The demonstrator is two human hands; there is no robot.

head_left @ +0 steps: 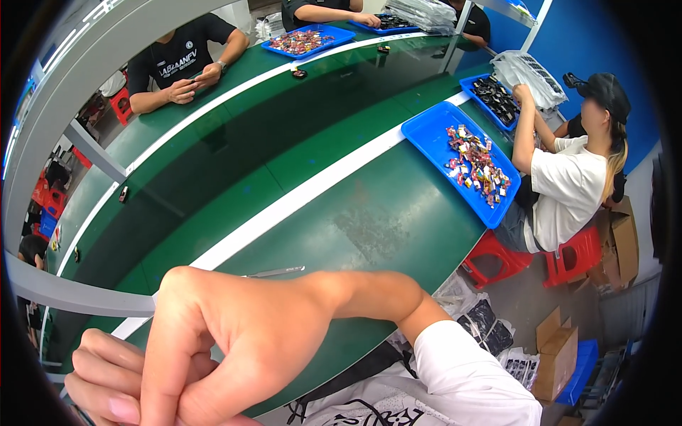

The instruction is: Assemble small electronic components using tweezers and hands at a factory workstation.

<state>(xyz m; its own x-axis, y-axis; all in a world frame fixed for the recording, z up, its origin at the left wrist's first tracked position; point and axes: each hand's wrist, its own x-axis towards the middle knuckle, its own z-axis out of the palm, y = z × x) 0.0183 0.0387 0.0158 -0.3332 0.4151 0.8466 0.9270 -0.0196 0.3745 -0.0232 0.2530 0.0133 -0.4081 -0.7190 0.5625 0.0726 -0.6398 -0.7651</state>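
My right hand [249, 334] reaches across from the right, thumb and forefinger pressed together near the lower edge. Close against it, my left hand [106, 369] has its fingers curled in. Whatever the two hands hold is hidden behind the fingers and cut off by the picture's edge. A thin metal tool [284, 271], its kind not clear, lies on the green table [398, 220] just beyond my right wrist.
A blue tray [433, 135] of small colourful pieces stands right of the belt [241, 163]; another blue tray [497, 99] holds black parts. A person in white [568, 177] sits at right, another [185, 64] across. A grey frame post [85, 295] rises at left.
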